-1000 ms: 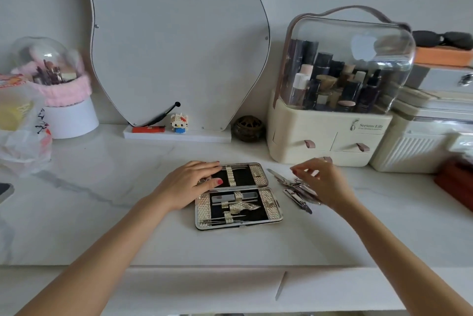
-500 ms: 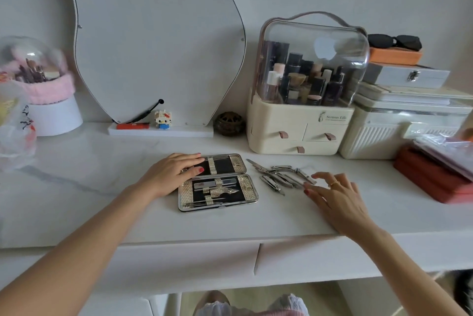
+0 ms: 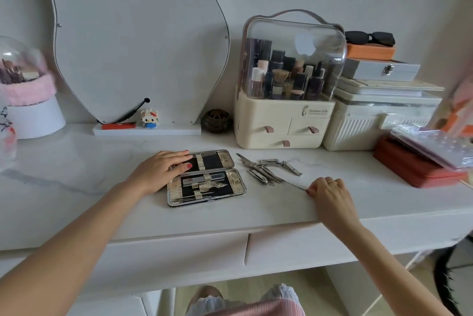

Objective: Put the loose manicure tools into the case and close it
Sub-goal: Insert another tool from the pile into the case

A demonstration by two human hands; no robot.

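A: Item one?
B: Open manicure case (image 3: 206,178), metal-rimmed, gold-textured panels on black lining, lying flat on the white marble-look dressing table (image 3: 76,172). Both halves face up, and elastic straps hold several tools inside.

A: Hands?
B: Left hand (image 3: 160,171), fingers straight and together, resting flat on the far half of the case at its left edge. Right hand (image 3: 328,192), fingers curled, fingertips pinching the near tip of a thin silver metal tool (image 3: 294,184) that lies on the table. A gold ring shows on one finger.

A: Loose pieces?
B: A pile of silver manicure tools (image 3: 267,168), clippers and slim implements overlapping, just beside the case on its right. The thin tool reaches from that pile toward the right hand. How many pieces there are, I cannot tell.

A: Background stock?
B: Curvy frameless mirror (image 3: 133,41) on a white base against the wall. At its foot, a small white block-built cat figure (image 3: 150,118) and a red flat bar (image 3: 119,125). To the right, a dark round carved pot (image 3: 216,121), then a cream cosmetics organiser with a clear domed lid (image 3: 286,80), bottles inside. Further right, a cream ribbed storage box (image 3: 378,123) stacked with a grey latched box (image 3: 381,69), an orange box (image 3: 369,51) and black sunglasses (image 3: 369,37). Red flat case (image 3: 414,169) at the right edge. Far left, a pink-trimmed clear dome holder (image 3: 25,85) on a white base.
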